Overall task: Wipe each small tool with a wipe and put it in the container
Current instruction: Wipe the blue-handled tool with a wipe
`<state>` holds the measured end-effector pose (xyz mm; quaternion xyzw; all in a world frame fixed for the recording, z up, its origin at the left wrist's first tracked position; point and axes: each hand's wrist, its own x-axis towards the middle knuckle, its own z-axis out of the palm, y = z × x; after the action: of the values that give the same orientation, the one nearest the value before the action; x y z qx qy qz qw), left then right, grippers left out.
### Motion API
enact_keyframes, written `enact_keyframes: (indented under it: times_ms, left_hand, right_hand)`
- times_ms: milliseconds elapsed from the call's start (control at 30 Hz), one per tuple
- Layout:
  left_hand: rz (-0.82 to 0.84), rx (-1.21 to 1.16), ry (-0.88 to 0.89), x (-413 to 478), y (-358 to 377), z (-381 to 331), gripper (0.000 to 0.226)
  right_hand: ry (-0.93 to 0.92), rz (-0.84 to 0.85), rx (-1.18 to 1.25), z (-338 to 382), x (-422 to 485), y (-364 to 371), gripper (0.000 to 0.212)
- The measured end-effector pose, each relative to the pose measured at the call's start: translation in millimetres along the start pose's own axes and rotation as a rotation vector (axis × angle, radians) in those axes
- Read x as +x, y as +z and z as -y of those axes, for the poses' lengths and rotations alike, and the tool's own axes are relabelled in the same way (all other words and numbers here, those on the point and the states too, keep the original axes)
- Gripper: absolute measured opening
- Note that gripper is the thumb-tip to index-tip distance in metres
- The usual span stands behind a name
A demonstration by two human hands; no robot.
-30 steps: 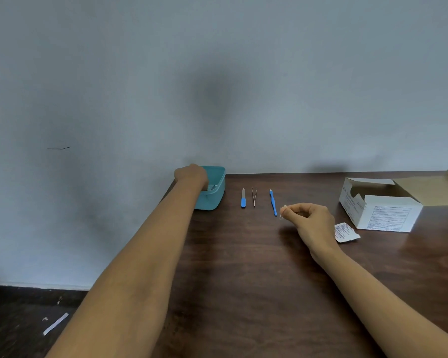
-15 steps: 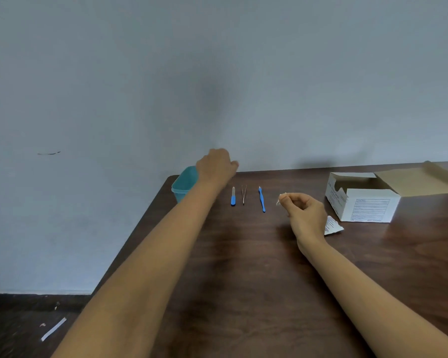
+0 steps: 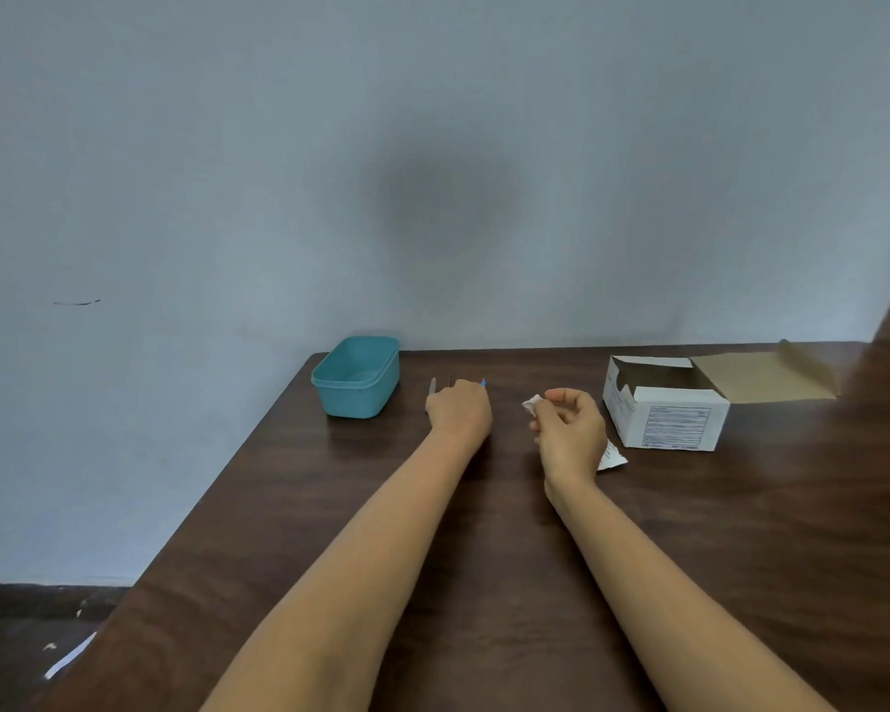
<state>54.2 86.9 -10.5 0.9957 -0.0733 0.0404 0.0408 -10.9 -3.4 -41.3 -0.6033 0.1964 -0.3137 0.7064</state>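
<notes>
**Left hand over the 3 tools, right hand pinching the wipe**

Your left hand [image 3: 458, 411] lies knuckles-up on top of the row of small tools, fingers curled down toward them. You cannot tell from this view whether it grips any of them. Only the far ends of the 3 tools poke out beyond its knuckles: a grey tip [image 3: 432, 386] at the left edge of the hand, a thin dark tip [image 3: 450, 380] in the middle, and a blue tip [image 3: 483, 383] at the right edge. All 3 lie side by side with their long axes running away from you toward the wall.

Your right hand [image 3: 569, 429] is just to the right of the left, the 2 hands apart. Its thumb and forefinger pinch a small crumpled white wipe [image 3: 531, 403], which sticks out toward the left hand.

The teal container [image 3: 355, 377] stands on the table [image 3: 741, 531] to the left of your left hand, near it but not touching, open side up, its long axis also pointing toward the wall.

To the right of your right hand sits an open white box [image 3: 664, 408]. A torn white wrapper [image 3: 612, 457] peeks out from behind that hand's wrist.
</notes>
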Motion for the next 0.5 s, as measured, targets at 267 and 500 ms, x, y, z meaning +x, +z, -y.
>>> enact_keyframes:
  times_ms: [267,500]
  left_hand:
    - [-0.073,-0.514,-0.021,-39.7,2.5,6.8,0.036]
    - [-0.165,-0.76,0.071,-103.5,8.8,11.8,0.025]
  right_hand:
    - [0.035,0.046,0.107,11.2,-8.9,-9.6,0.009]
    - [0.083,0.128,0.192,22.0,-26.4,-29.6,0.017]
